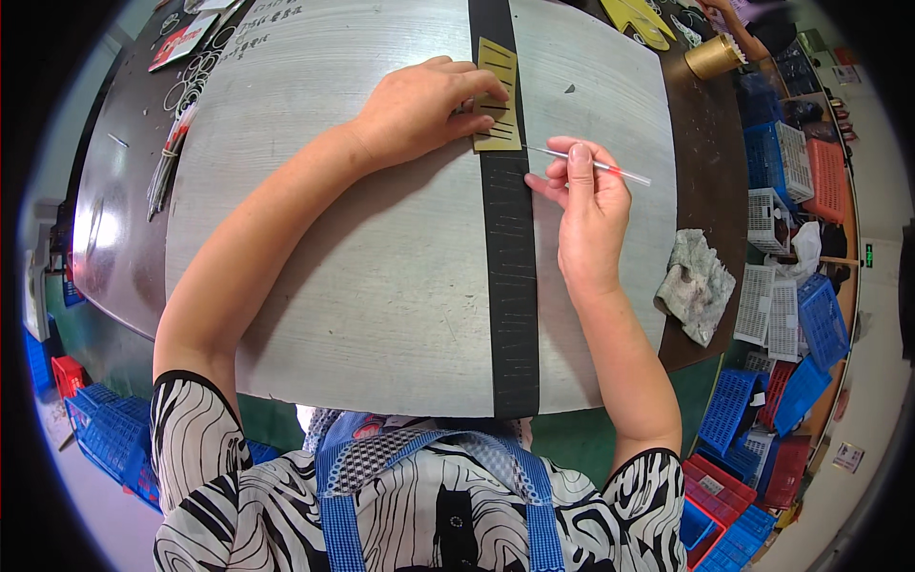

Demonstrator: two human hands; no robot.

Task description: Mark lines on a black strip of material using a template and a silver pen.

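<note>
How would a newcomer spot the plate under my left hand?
Find the pale board and its long black strip. Near the strip's far end, partly under your left hand, lies the plate: small, dark-lined, and yellowish where the strip is black.

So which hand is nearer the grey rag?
Right. The right hand is beyond and left of the grey rag; the left hand is farther off, on the yellow stencil.

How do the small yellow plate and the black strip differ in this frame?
The yellow plate is short, while the black strip is far longer.
The plate bears dark, slot-like lines; the strip has thin pale lines.
The plate lies on top, with the left hand's fingertips on it; the strip runs underneath.
Both look flat and straight-sided.
</note>
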